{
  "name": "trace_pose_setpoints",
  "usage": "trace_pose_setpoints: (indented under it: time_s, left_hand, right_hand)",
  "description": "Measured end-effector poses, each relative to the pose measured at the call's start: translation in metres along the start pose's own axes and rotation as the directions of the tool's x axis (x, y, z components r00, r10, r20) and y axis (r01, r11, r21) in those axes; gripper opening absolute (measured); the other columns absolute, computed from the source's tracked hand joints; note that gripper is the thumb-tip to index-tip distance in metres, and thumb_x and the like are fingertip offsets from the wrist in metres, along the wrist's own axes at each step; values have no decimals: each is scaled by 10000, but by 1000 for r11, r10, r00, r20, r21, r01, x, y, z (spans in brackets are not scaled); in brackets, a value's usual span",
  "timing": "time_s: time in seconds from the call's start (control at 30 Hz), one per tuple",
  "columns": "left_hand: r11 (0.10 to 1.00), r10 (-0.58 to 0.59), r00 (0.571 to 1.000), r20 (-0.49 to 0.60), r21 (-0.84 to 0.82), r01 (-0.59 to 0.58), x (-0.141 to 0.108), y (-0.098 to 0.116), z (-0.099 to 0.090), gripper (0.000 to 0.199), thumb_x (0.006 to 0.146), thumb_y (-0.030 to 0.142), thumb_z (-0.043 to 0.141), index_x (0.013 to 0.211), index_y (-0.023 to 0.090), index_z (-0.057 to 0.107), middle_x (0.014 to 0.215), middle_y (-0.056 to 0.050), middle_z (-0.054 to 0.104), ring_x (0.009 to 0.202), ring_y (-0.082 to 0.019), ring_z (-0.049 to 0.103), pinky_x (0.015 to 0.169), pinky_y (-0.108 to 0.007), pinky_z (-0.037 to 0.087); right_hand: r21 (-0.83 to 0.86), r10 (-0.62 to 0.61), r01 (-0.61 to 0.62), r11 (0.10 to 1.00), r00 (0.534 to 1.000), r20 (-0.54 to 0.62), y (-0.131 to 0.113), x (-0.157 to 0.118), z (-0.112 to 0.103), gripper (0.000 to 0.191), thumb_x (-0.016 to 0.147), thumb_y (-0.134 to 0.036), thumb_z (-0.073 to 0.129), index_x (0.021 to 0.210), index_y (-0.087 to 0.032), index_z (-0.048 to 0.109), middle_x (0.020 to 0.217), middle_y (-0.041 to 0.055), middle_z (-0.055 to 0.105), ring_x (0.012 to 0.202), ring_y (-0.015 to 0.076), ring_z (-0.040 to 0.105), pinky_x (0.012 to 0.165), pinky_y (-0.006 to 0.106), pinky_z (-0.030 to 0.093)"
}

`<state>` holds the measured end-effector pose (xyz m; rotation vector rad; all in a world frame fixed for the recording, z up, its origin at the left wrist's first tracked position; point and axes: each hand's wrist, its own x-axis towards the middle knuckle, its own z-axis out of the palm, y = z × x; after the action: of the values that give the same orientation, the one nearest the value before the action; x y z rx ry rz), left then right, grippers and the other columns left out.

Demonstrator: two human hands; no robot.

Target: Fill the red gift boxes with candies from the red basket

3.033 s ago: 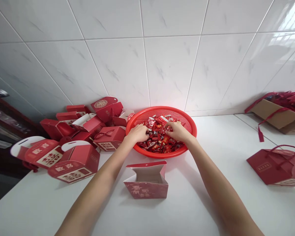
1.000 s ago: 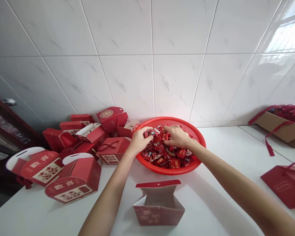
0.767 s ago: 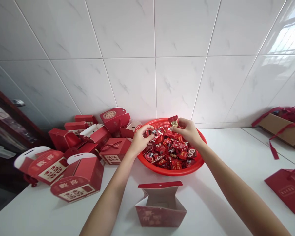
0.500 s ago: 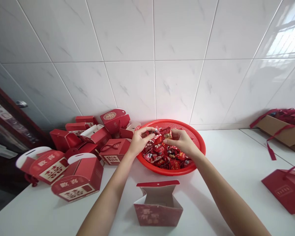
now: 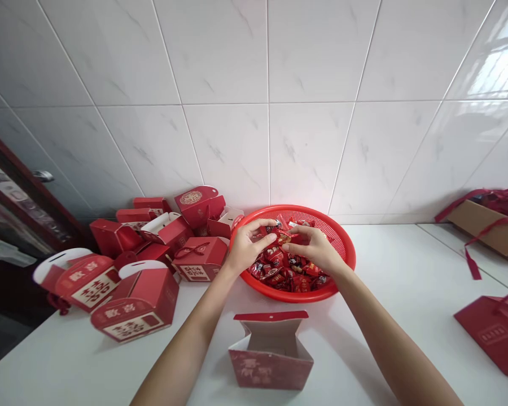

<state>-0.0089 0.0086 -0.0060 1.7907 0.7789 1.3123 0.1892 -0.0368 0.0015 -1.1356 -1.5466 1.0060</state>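
Red, glossy wrappers cover the sweets (image 5: 300, 282) heaped in a red plastic colander (image 5: 347, 254), whose perforated inner wall shows along the far side. Both hands are over the heap, close to one another. Thumb and fingers of the left hand (image 5: 248, 248) curl toward each other, its grip closed around a few wrapped sweets (image 5: 281, 237) near the middle of the colander. Opposite, the right hand (image 5: 319, 248) reaches in from the other side, thumb below and fingers above, with red wrapping between them; whether its grip pinches a sweet or merely hovers over one, I cannot tell.

Just in front of the colander, between the forearms, an open red box (image 5: 271, 369) stands upright on the white table (image 5: 389, 270), its pale inside showing. To the left, a cluster of red boxes (image 5: 198, 256) reaches back to the tiled wall (image 5: 313, 141), some with flaps up, several bearing cream labels. Well off to the right are a red box with a cord handle (image 5: 491, 332), cut by the frame edge, and behind it a brown carton (image 5: 485, 225) with dark-red ribbon (image 5: 473, 265) trailing out.
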Motion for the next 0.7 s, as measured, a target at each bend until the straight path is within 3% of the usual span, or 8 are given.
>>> trace_pose_setpoints:
  time_s: [0.1,0.23,0.5,0.6,0.7]
  left_hand:
    - [1000,2,999,-32,-31,-3,0,-4,-1,430,761,351,798,1161,200,749,1285,-111,762,1156,-292,733,975,-401,608]
    - [999,-34,999,-38,-21,34,0,-5,-1,552,752,331,807,1287,230,715,1413,-113,700,1275,-311,679,1024,-414,586]
    - [992,-89,996,-30,-92,86,0,-2,0,411,712,320,842,1108,220,807,1248,-95,787,1127,-304,748,984,-418,604]
    - [978,-154,980,-128,-159,133,2,-5,0,453,665,319,878,1097,202,810,1190,-102,804,1049,-292,763,919,-403,621]
    - [946,-248,937,-244,-267,181,4,-8,-1,493,613,306,909,1078,177,807,1106,-100,820,994,-266,765,907,-385,613]
  right_hand:
    - [96,-13,15,995,1000,-27,1,0,0,359,711,-445,838,904,-192,672,883,37,709,876,236,686,806,389,544]
    - [79,-34,37,996,998,-48,1,0,0,326,716,-440,846,833,-194,667,803,10,676,789,201,653,740,358,523]
    - [48,-49,51,998,998,-27,4,1,2,343,728,-467,843,855,-183,697,850,37,718,825,224,682,755,372,548]
    - [45,-41,45,998,996,-77,5,2,-5,426,759,-507,820,1026,-191,719,938,73,763,886,249,720,803,391,575]
    - [-98,-37,16,995,975,-220,7,8,-25,425,870,-540,685,1100,-182,701,966,98,777,890,248,737,784,374,586]
